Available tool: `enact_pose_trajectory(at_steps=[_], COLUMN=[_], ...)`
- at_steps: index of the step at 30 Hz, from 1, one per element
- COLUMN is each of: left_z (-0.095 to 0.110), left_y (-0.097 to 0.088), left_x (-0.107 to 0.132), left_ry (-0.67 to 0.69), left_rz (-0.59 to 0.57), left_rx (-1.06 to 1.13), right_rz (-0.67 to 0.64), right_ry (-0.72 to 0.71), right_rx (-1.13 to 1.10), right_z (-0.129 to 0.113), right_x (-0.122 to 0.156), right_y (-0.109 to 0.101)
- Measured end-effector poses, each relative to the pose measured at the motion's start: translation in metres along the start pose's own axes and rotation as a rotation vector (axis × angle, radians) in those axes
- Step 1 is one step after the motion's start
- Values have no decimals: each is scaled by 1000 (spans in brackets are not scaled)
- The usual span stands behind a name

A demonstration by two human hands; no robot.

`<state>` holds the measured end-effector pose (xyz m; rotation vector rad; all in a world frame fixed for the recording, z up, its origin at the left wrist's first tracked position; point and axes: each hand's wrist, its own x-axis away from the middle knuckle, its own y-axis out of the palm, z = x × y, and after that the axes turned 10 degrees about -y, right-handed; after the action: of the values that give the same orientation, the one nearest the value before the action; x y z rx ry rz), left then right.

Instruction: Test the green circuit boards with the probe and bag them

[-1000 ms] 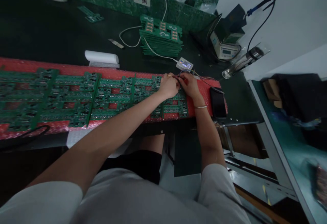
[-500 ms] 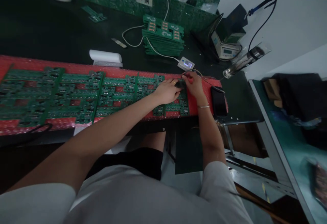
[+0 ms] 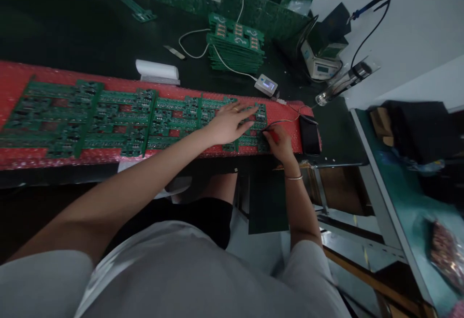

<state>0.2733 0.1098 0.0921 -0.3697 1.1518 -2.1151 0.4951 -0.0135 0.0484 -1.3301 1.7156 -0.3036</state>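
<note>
Green circuit board panels (image 3: 174, 121) lie in a row along a red bubble-wrap sheet (image 3: 119, 79). My left hand (image 3: 228, 123) rests over the rightmost panels with its fingers spread, a ring on one finger. At the right edge of the last panel, my right hand (image 3: 279, 144) is closed in a pinch on the end of a thin cable (image 3: 290, 119). The tip at the board is too small to make out. From there the cable loops back toward a small white meter (image 3: 266, 85) with a lit screen, behind my hands.
A black phone (image 3: 309, 135) lies at the right end of the sheet. Behind stand a stack of green boards (image 3: 237, 47), a white roll (image 3: 157, 69) and a knife-like blade (image 3: 174, 52). A soldering station (image 3: 322, 66) and a clear tube (image 3: 344, 85) are at back right.
My right hand has moved toward the near edge of the last panel with the cable end. My left hand's fingers have spread out, and the view has shifted slightly.
</note>
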Motion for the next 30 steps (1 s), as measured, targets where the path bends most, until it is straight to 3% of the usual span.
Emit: enact_pose_trajectory(at_steps=[3, 6, 9, 13, 19, 30], left_z=[-18, -42, -64, -79, -85, -104], left_y=[-30, -54, -67, -74, -77, -63], left_x=[61, 123, 172, 218, 254, 276], left_ry=[22, -57, -140, -236, -341, -368], left_rz=[157, 283, 370, 439, 496, 472], left_rx=[93, 119, 118, 108, 69, 71], right_rz=[15, 28, 32, 24, -17, -15], right_ry=[-25, -15, -9, -32, -16, -62], right_rx=[10, 25, 40, 55, 65, 128], right_z=[0, -1, 0, 1, -2, -3], right_x=[-1, 0, 0, 0, 1, -1], right_y=[0, 1, 2, 3, 0, 1])
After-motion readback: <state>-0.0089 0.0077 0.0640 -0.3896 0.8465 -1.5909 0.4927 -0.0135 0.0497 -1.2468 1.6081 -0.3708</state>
